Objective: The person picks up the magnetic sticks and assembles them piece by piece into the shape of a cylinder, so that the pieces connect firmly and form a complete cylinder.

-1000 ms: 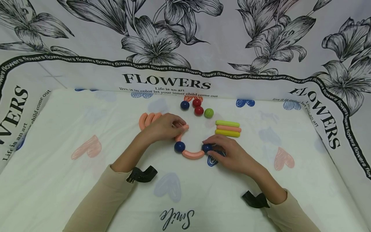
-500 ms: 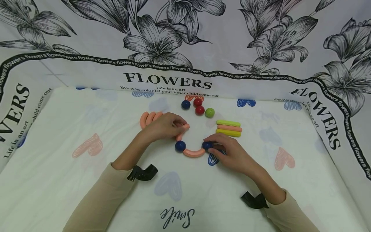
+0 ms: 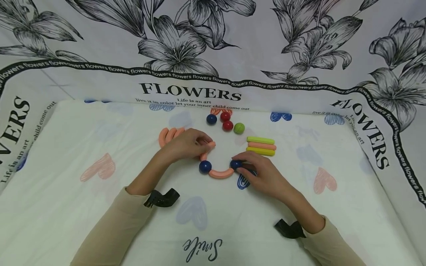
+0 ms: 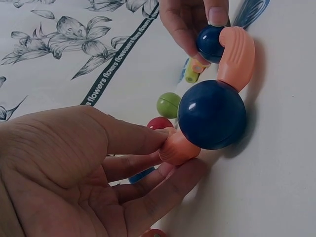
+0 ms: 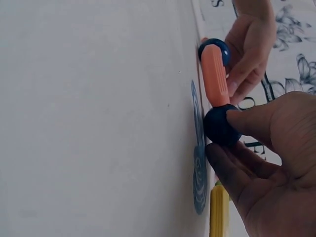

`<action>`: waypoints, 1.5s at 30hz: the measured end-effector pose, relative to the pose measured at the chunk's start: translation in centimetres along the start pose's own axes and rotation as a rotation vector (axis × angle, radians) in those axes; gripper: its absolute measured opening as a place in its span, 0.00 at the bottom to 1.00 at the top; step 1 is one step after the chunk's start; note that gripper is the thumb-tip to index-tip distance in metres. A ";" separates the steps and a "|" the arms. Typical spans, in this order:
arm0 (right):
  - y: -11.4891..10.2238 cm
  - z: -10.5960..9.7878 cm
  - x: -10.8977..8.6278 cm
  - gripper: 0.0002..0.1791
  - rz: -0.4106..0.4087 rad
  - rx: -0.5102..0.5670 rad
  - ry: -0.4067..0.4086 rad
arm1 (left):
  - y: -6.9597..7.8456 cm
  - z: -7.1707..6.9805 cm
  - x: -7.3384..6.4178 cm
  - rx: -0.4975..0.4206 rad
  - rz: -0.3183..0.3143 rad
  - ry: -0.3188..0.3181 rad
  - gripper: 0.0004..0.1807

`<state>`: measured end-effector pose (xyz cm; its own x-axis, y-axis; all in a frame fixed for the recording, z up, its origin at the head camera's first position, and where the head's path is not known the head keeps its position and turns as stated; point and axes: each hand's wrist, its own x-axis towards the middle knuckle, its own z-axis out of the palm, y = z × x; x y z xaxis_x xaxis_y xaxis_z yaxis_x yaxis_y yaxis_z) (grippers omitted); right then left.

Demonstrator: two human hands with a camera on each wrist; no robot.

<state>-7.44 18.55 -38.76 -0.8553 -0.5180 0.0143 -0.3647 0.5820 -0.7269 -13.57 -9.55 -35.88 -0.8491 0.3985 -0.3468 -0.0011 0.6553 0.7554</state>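
Between my hands runs a chain of two dark blue balls and two curved salmon-coloured rods, end to end. My left hand (image 3: 188, 146) pinches the upper curved rod (image 4: 180, 148) between thumb and fingers. That rod meets the left blue ball (image 3: 205, 167), which looks large in the left wrist view. From there the lower curved rod (image 3: 221, 173) bends across to the right blue ball (image 3: 235, 164). The thumb and fingers of my right hand (image 5: 276, 163) pinch this ball, partly covering it.
Behind the chain lie a loose blue ball (image 3: 211, 119), two red balls (image 3: 227, 126) and a green ball (image 3: 239, 128). Straight rods (image 3: 261, 146) in lime, salmon and yellow lie at the right. Several curved salmon rods (image 3: 162, 137) are partly behind my left hand.
The right blue ball and the near end of the lower rod have shifted slightly away from me, with my right hand. My left hand keeps its hold, almost still.
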 end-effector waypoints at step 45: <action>-3.2 -3.8 12.5 0.17 -0.137 -0.119 -0.027 | -0.6 -0.2 -0.1 -0.040 0.021 -0.023 0.14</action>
<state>-18.38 12.61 -33.67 -0.7847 -0.6136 0.0879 -0.5195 0.5736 -0.6333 -13.60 -10.11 -36.21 -0.8366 0.4271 -0.3432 -0.0046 0.6208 0.7839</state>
